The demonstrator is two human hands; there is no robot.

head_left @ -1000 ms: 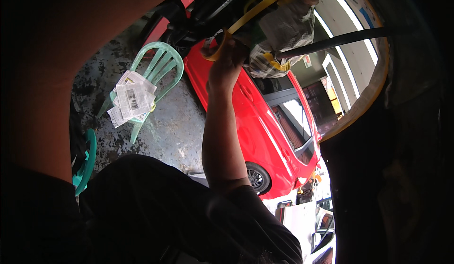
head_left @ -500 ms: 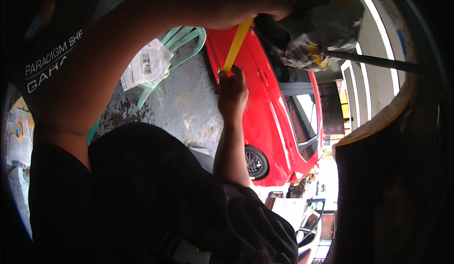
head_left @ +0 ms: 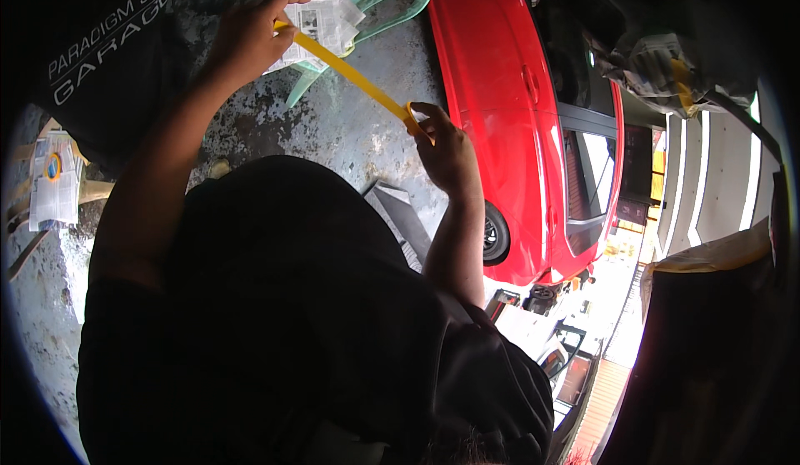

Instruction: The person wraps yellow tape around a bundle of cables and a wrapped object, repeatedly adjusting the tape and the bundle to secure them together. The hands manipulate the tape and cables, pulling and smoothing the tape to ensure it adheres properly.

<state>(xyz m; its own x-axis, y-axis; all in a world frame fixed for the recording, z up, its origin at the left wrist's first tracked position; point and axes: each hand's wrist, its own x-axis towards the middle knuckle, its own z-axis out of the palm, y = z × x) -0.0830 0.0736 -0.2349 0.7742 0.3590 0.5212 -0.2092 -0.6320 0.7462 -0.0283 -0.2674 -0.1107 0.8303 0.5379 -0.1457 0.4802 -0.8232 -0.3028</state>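
A strip of yellow masking tape [head_left: 352,75] runs taut through the air between my two hands. My left hand [head_left: 254,42], at the upper left, pinches the strip's far end between thumb and fingers, with the index finger sticking out. Lower and to the right, my right hand [head_left: 450,155] grips the tape roll [head_left: 411,120], whose yellow edge shows at the fingertips. Fingers partly hide the roll.
Beyond my hands stands a green plastic chair [head_left: 390,15] bearing newspaper sheets [head_left: 329,17]. A red car [head_left: 500,123] is parked to the right. A paper-masked part [head_left: 658,61] hangs at upper right. Another tape roll [head_left: 53,167] lies on newspaper at far left.
My left hand has come away from beside the masked part, moving left with the strip's end. The strip now slants up to the left. The view has shifted too.
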